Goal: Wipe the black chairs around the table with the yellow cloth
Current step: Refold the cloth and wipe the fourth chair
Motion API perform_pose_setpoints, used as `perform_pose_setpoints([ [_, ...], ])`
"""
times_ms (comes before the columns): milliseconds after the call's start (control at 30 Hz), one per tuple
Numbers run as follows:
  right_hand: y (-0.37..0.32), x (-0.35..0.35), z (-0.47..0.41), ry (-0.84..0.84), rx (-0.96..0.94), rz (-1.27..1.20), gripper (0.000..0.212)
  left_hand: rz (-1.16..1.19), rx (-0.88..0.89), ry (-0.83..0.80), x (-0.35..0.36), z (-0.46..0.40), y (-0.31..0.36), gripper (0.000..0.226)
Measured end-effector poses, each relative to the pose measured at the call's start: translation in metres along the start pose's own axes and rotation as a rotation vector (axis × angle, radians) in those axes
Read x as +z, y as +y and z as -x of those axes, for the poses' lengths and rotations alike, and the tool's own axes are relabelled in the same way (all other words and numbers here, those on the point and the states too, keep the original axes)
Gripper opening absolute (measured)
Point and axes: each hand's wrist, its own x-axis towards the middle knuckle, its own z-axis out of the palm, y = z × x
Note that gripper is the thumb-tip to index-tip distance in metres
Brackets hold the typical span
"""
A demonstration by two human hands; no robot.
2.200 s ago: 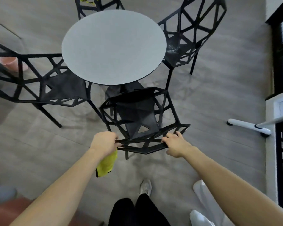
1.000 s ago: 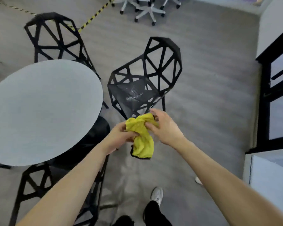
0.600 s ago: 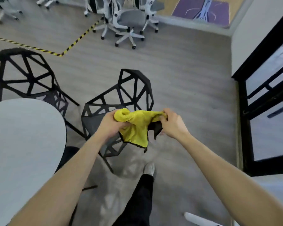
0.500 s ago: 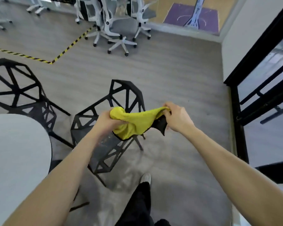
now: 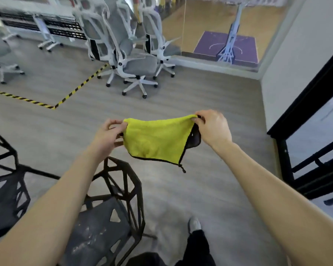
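Now the yellow cloth [image 5: 158,139] is pulled open between the left hand [image 5: 109,136] and right hand [image 5: 212,129], fingers pinching its top corners; the bunched wad is gone; the black chair [image 5: 112,214] at seven o'clock probably comes next.

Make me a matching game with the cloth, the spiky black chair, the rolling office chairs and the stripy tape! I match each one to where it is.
Things:
1. yellow cloth
2. black chair
3. office chairs
4. striped tape

Places:
A. far back, near the glass wall
B. stuck flat on the floor
C. stretched between the left hand and right hand
D. low down, under the left arm

Pairs: 1-C, 2-D, 3-A, 4-B
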Motion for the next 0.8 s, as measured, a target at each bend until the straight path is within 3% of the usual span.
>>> perform_pose_setpoints([
  [133, 0.014, 0.045, -0.094, -0.158, -0.089, 0.032, 0.019, -0.261, -0.016, -0.038, -0.010, -0.038, -0.006, 0.026],
  [267, -0.013, 0.090, -0.175, -0.329, -0.244, -0.026, 0.024, -0.588, -0.059, 0.148, -0.036, -0.057, -0.015, 0.025],
  [433, -0.081, 0.162, -0.251, -0.535, -0.186, -0.334, 0.019, -0.602, -0.101, 0.472, -0.092, -0.058, -0.030, 0.030],
  [567, -0.139, 0.230, -0.300, -0.770, -0.126, -0.632, 0.029, -0.593, -0.068, 0.618, -0.138, -0.064, -0.030, 0.008],
  [667, -0.176, 0.262, -0.324, -0.880, -0.043, -0.760, 0.031, -0.462, -0.024, 0.755, -0.172, -0.081, -0.033, 0.015],
  [800, -0.216, 0.298, -0.349, -1.085, -0.009, -0.756, 0.026, -0.138, 0.013, 1.008, -0.197, -0.091, -0.031, 0.017],
])
